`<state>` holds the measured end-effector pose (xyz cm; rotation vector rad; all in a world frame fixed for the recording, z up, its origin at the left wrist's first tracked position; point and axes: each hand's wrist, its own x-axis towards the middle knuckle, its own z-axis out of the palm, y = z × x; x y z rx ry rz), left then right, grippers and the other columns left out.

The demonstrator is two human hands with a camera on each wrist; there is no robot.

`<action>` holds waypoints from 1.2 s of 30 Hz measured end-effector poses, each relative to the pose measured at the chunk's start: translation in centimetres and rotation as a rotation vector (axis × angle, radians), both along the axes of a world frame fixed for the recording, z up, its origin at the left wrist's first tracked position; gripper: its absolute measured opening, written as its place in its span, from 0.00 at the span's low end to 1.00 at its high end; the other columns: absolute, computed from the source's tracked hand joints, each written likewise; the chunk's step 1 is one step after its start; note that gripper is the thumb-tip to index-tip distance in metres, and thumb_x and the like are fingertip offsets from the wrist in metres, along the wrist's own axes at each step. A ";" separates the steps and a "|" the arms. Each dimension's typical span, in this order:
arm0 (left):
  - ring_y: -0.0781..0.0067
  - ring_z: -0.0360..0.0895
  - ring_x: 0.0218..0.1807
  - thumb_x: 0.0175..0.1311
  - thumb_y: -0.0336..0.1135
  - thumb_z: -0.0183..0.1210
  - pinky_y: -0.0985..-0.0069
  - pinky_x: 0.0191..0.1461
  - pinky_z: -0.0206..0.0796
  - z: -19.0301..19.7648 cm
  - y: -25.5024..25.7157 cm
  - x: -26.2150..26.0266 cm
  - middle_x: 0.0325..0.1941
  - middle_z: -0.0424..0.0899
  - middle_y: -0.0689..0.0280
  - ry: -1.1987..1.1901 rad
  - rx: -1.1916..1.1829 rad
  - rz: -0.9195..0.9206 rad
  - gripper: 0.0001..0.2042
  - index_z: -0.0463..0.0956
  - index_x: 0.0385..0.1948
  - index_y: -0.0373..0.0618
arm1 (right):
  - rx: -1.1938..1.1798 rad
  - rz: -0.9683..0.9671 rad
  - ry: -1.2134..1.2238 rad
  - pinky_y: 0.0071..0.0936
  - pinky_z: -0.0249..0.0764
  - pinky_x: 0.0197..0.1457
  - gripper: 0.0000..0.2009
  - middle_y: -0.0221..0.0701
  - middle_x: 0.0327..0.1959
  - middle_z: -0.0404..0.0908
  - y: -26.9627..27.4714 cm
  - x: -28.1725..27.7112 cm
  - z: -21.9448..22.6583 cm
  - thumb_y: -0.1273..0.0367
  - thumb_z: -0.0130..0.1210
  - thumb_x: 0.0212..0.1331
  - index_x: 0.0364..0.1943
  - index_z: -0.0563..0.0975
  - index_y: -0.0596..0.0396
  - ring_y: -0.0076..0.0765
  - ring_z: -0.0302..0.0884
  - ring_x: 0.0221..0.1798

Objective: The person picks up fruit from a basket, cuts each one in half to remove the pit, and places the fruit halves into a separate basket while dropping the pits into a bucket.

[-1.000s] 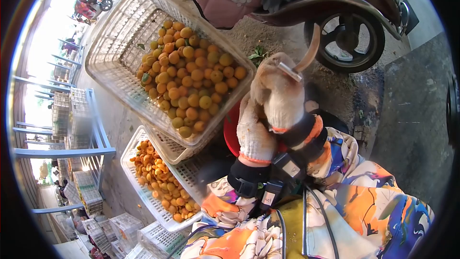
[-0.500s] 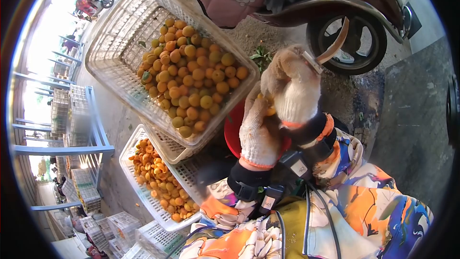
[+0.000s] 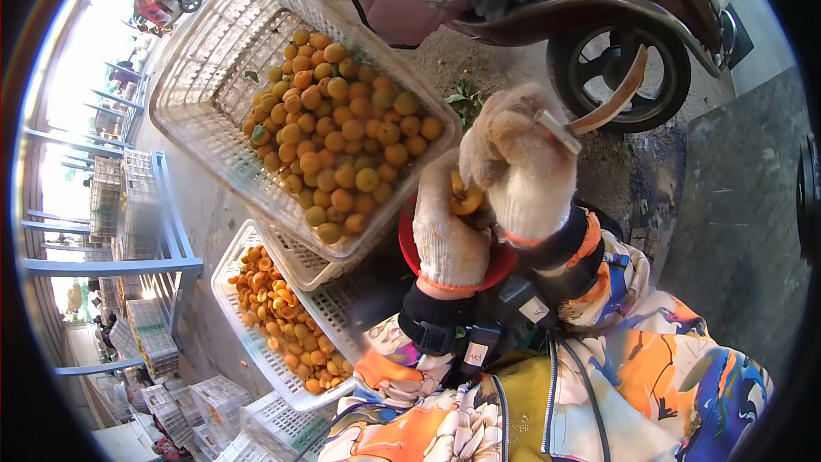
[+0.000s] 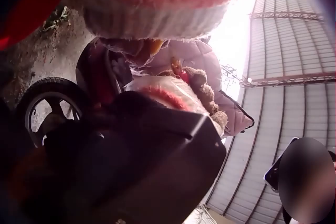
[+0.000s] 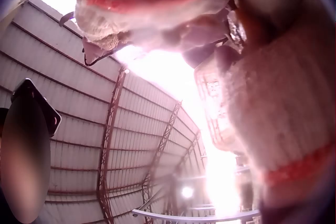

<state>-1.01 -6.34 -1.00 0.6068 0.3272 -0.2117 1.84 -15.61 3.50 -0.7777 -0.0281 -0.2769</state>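
Observation:
My left hand [image 3: 449, 231], in a white knitted glove, holds an orange apricot [image 3: 464, 197] between thumb and fingers; the fruit looks cut open. Close on its right, my gloved right hand [image 3: 523, 162] grips a curved tool [image 3: 617, 98]; a brown strip with a metal piece [image 3: 558, 131] at its base sticks out from the fist. The right fingertips are hidden behind the fist. Under both hands shows the rim of a red bucket [image 3: 501, 269]. In the left wrist view, a bit of orange fruit [image 4: 156, 46] peeks out below the glove.
A large crate [image 3: 184, 111] of whole apricots [image 3: 342, 137] tilts at the left, atop another crate. Below it stands a white crate [image 3: 224, 291] of halved apricots [image 3: 286, 316]. A scooter [image 3: 547, 21] is parked ahead; a dark grey slab [image 3: 735, 205] lies at right.
Both hands have drawn slightly apart, the right one moving rightward, and the apricot has come into sight between them. The curved tool has swung from pointing up to pointing up and right.

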 end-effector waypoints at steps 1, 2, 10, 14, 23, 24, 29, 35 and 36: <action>0.68 0.80 0.55 0.77 0.43 0.48 0.70 0.60 0.74 -0.4 -0.1 0.0 0.55 0.82 0.62 0.000 0.000 -0.002 0.17 0.75 0.55 0.41 | -0.059 0.037 0.020 0.27 0.65 0.25 0.07 0.32 0.22 0.70 0.0 -0.1 0.2 0.71 0.55 0.62 0.30 0.70 0.55 0.28 0.64 0.19; 0.68 0.79 0.56 0.77 0.44 0.49 0.70 0.60 0.73 -0.9 -0.2 -0.1 0.55 0.82 0.62 -0.038 0.046 0.017 0.17 0.75 0.55 0.41 | -0.112 0.077 0.007 0.26 0.65 0.26 0.05 0.34 0.22 0.70 -0.2 -0.3 0.3 0.74 0.55 0.60 0.31 0.70 0.57 0.28 0.65 0.19; 0.71 0.78 0.51 0.73 0.28 0.49 0.74 0.56 0.71 -0.9 0.0 0.0 0.50 0.81 0.63 -0.270 0.839 0.026 0.10 0.77 0.50 0.40 | 0.135 0.098 0.102 0.29 0.64 0.25 0.07 0.29 0.22 0.71 -0.2 0.4 -1.4 0.69 0.59 0.62 0.31 0.71 0.53 0.29 0.65 0.19; 0.73 0.78 0.47 0.70 0.27 0.53 0.75 0.52 0.70 -1.4 -0.2 0.0 0.46 0.81 0.65 -0.345 1.166 0.095 0.08 0.78 0.46 0.40 | 0.160 0.075 0.125 0.30 0.64 0.23 0.06 0.29 0.21 0.71 0.5 0.8 -2.3 0.71 0.57 0.61 0.32 0.72 0.53 0.29 0.64 0.17; 0.71 0.77 0.48 0.74 0.34 0.46 0.75 0.52 0.69 -1.5 -0.6 -0.1 0.46 0.81 0.63 -0.288 0.805 0.108 0.13 0.78 0.48 0.38 | 0.296 0.143 0.138 0.29 0.60 0.21 0.08 0.28 0.21 0.69 0.0 1.1 -2.6 0.67 0.58 0.63 0.29 0.72 0.50 0.29 0.63 0.17; 0.68 0.78 0.49 0.76 0.38 0.45 0.73 0.53 0.70 -1.8 -0.4 1.0 0.47 0.81 0.63 -0.443 0.954 0.087 0.15 0.78 0.50 0.41 | 0.368 0.230 0.155 0.29 0.60 0.21 0.09 0.27 0.20 0.68 0.3 0.8 -2.9 0.66 0.57 0.63 0.28 0.72 0.50 0.29 0.62 0.16; 0.68 0.79 0.47 0.76 0.48 0.48 0.72 0.50 0.75 -0.6 -0.3 1.1 0.47 0.81 0.64 0.076 0.007 0.065 0.19 0.77 0.51 0.41 | 0.387 0.276 0.145 0.31 0.61 0.22 0.11 0.27 0.19 0.65 0.2 1.0 -2.4 0.64 0.57 0.64 0.27 0.71 0.50 0.31 0.61 0.16; 0.66 0.80 0.56 0.79 0.49 0.46 0.71 0.57 0.75 -0.9 1.0 0.2 0.54 0.82 0.65 0.029 0.052 -0.092 0.20 0.74 0.57 0.44 | 0.247 0.140 0.034 0.26 0.67 0.23 0.05 0.28 0.22 0.72 -0.8 1.0 -1.1 0.71 0.58 0.63 0.33 0.74 0.54 0.27 0.69 0.19; 0.66 0.80 0.56 0.79 0.49 0.46 0.71 0.57 0.75 -0.8 0.9 0.2 0.54 0.82 0.65 0.032 0.052 -0.093 0.20 0.74 0.57 0.44 | 0.224 0.187 -0.037 0.21 0.69 0.24 0.02 0.28 0.24 0.76 -0.8 0.9 -1.5 0.76 0.58 0.63 0.37 0.77 0.56 0.24 0.73 0.21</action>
